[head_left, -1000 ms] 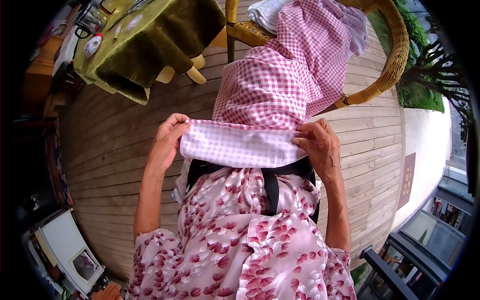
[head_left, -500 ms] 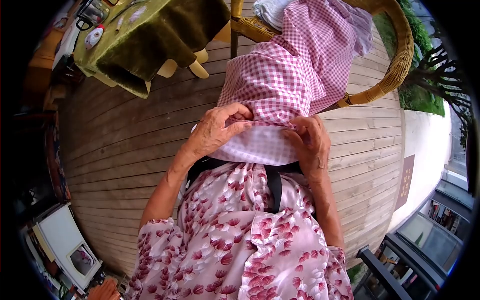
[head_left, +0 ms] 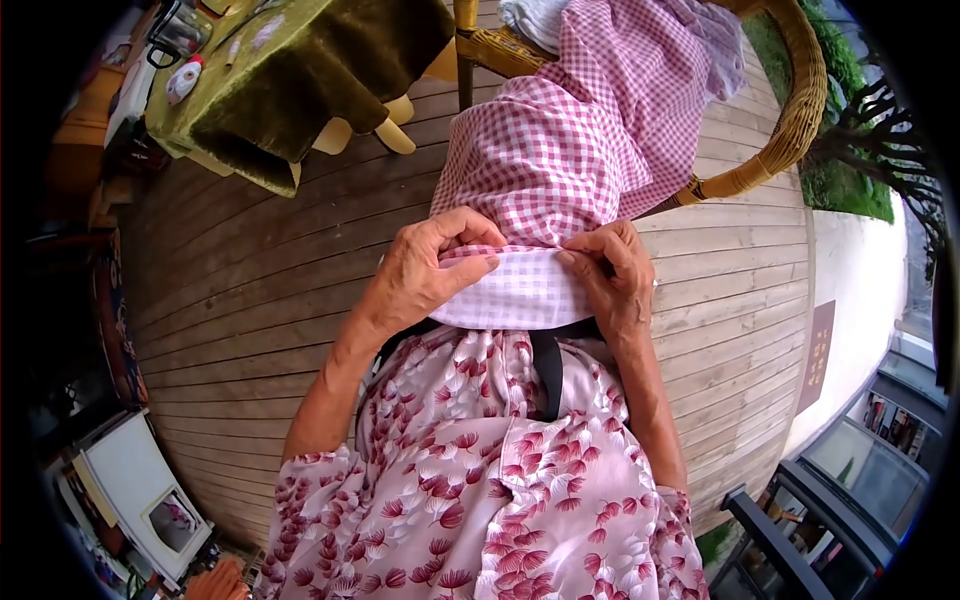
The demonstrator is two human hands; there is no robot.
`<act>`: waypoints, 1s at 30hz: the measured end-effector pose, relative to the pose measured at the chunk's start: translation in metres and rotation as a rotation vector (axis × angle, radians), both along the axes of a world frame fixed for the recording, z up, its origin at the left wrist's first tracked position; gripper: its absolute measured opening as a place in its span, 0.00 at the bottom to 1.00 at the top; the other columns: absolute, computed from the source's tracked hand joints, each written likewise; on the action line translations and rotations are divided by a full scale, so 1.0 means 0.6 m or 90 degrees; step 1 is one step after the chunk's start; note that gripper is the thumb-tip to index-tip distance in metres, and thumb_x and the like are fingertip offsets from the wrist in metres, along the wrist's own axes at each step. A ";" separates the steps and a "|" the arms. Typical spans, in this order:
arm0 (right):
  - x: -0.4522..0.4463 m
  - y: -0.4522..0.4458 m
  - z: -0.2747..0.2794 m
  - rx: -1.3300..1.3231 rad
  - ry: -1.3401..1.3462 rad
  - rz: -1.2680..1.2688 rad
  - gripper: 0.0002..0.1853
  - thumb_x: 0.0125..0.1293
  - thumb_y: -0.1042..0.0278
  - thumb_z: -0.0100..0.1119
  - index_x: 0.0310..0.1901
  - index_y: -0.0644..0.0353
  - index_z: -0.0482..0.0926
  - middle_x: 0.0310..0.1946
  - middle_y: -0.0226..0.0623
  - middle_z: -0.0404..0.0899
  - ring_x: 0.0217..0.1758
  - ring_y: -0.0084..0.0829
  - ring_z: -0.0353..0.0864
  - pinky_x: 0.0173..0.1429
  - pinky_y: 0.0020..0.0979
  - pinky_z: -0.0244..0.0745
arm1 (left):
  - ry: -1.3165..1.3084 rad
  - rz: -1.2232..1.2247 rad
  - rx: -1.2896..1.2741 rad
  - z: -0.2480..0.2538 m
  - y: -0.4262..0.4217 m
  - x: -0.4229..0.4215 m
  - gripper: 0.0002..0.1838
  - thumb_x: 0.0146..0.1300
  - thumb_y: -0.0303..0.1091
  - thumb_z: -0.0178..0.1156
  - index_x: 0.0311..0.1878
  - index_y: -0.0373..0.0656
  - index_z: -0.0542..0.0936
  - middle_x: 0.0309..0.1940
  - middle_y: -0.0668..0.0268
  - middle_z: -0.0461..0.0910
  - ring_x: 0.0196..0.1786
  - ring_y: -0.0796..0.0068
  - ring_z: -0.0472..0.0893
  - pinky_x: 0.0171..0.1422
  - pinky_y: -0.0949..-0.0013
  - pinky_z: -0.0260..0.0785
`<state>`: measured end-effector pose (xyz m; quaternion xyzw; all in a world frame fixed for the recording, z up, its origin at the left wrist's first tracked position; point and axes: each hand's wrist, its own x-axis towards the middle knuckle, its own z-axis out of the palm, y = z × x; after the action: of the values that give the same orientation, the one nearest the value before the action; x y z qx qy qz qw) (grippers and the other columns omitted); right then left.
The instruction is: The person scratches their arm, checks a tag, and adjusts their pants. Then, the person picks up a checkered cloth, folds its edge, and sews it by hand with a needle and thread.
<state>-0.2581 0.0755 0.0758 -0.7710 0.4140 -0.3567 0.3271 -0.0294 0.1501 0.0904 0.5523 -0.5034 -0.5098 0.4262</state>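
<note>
A pink-and-white gingham cloth drapes from the wicker chair down to my lap. Its near end is turned over, so a paler checked band lies across my lap. My left hand pinches the folded edge on the left between thumb and fingers. At the right end of the same fold, my right hand also grips the edge, thumb toward me and fingertips on the darker side. A short stretch of the fold runs taut between the two hands. No needle or thread can be made out.
The wicker chair stands ahead, with a pale bundled cloth on it. A table under a green velvet cover is at the upper left, bearing a glass jug and small items. Wooden decking surrounds me.
My right hand has shifted slightly left and up along the fold, its fingers now closer to the left hand. The left hand stays nearly in place on the edge.
</note>
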 end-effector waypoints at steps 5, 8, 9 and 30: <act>0.001 0.001 -0.002 0.002 -0.008 0.001 0.08 0.54 0.75 0.74 0.35 0.60 0.83 0.29 0.30 0.78 0.33 0.28 0.75 0.37 0.29 0.71 | -0.070 0.036 -0.032 0.006 0.000 -0.008 0.09 0.57 0.28 0.67 0.41 0.39 0.85 0.38 0.65 0.84 0.41 0.73 0.83 0.48 0.70 0.73; 0.000 -0.001 -0.004 -0.019 -0.009 0.008 0.08 0.54 0.75 0.74 0.35 0.60 0.83 0.29 0.30 0.79 0.33 0.27 0.75 0.37 0.28 0.71 | -0.129 0.046 -0.042 0.012 -0.001 -0.011 0.08 0.57 0.28 0.67 0.40 0.39 0.85 0.36 0.64 0.83 0.41 0.73 0.83 0.47 0.70 0.73; 0.000 -0.001 -0.005 -0.019 -0.009 0.007 0.08 0.54 0.75 0.74 0.35 0.60 0.83 0.29 0.30 0.79 0.33 0.27 0.75 0.37 0.28 0.71 | -0.129 0.046 -0.042 0.013 -0.001 -0.012 0.08 0.57 0.28 0.67 0.40 0.39 0.85 0.36 0.64 0.83 0.41 0.73 0.83 0.47 0.70 0.73; -0.021 -0.007 -0.015 0.215 -0.245 -0.019 0.13 0.78 0.65 0.50 0.42 0.62 0.83 0.31 0.25 0.73 0.37 0.18 0.69 0.46 0.22 0.65 | -0.141 0.103 -0.039 0.027 -0.002 -0.039 0.07 0.58 0.24 0.65 0.41 0.37 0.84 0.33 0.62 0.81 0.34 0.74 0.81 0.40 0.70 0.73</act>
<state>-0.2708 0.0715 0.0668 -0.6171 0.4092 -0.4277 0.5185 -0.0526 0.1490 0.1066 0.6308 -0.5163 -0.3939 0.4246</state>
